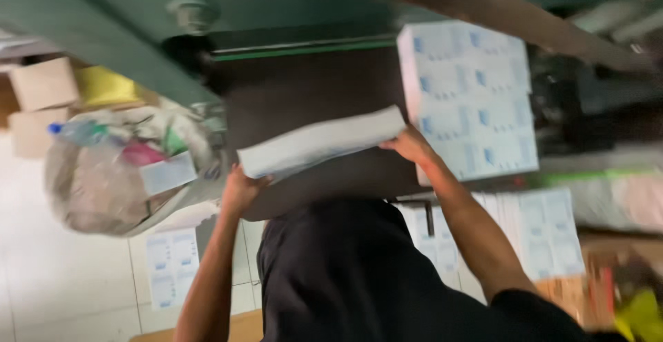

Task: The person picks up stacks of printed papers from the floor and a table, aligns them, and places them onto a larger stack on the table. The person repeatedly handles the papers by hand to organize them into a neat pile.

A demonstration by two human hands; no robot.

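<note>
Both hands' fingers [243, 176] behind blurred paper stack [321, 142]

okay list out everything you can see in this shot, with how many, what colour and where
held sheet stack: one, white-blue, centre, gripped at both ends
printed sheet stack: one, white with blue marks, on the dark surface, right
dark work surface: one, brown-black, centre
waste bag: one, clear, full of scraps, left
cardboard boxes: two, tan, far left
loose printed sheets: some, white-blue, on the floor
left hand: on the held stack's left end
right hand: on its right end
</note>
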